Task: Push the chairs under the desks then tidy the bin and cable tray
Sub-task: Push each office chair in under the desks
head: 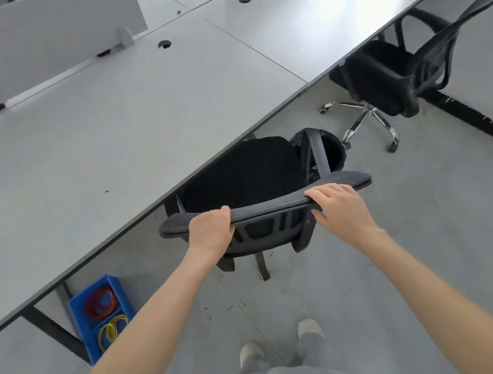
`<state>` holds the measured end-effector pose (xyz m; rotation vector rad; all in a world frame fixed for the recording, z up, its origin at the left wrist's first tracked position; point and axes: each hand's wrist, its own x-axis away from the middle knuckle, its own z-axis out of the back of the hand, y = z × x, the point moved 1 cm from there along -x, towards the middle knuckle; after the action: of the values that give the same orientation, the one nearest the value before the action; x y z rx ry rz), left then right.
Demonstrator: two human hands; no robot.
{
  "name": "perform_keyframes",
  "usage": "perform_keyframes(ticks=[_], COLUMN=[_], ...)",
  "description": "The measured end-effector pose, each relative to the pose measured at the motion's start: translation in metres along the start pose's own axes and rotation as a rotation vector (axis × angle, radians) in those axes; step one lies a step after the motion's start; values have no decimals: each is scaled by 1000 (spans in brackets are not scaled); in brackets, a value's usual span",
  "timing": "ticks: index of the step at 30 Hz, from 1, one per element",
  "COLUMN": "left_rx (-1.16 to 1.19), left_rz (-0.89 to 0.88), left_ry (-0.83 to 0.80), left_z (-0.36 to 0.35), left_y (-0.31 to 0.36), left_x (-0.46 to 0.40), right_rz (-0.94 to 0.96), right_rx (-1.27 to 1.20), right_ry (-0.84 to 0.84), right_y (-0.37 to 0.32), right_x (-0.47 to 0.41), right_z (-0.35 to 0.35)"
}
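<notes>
A: What are the hands doing?

B: Both grip the top edge of the near chair. The left hand has its fingers curled over the backrest rim, thumb below. The right hand lies further along the same rim, fingers draped over it and thumb tucked under.

A: And where is that chair?

B: Straight ahead of the hands, its seat partly under the edge of the grey surface. A black bin stands just beyond the right hand, close beside the seat.

A: Anything else?

B: A second chair stands well off beyond the right hand, turned at an angle, only partly under the surface. Down by the left forearm, a blue tray sits on the floor with red cable and yellow cable coiled in separate compartments.
</notes>
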<state>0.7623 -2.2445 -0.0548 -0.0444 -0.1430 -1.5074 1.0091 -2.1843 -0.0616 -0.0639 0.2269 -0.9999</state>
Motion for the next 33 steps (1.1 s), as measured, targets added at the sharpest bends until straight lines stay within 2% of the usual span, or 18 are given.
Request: perform_keyframes(ticks=[5, 7, 13, 23, 33], left_rx=[-65, -51, -63, -37, -70], left_rz=[-24, -29, -35, -35, 80], left_ry=[-54, -54, -79, -49, -87], left_z=[0, -1, -14, -19, -23], left_y=[-3, -1, 2, 9, 3], left_x=[5, 12, 42, 68, 91], right_rz=[-73, -57, 13, 33, 153], right_rx=[22, 39, 54, 36, -26], right_ry=[-244, -270, -154, -78, -111], right_y=[19, 25, 23, 24, 12], right_x=[-20, -18, 8, 26, -6], right_z=[5, 3, -5, -8, -15])
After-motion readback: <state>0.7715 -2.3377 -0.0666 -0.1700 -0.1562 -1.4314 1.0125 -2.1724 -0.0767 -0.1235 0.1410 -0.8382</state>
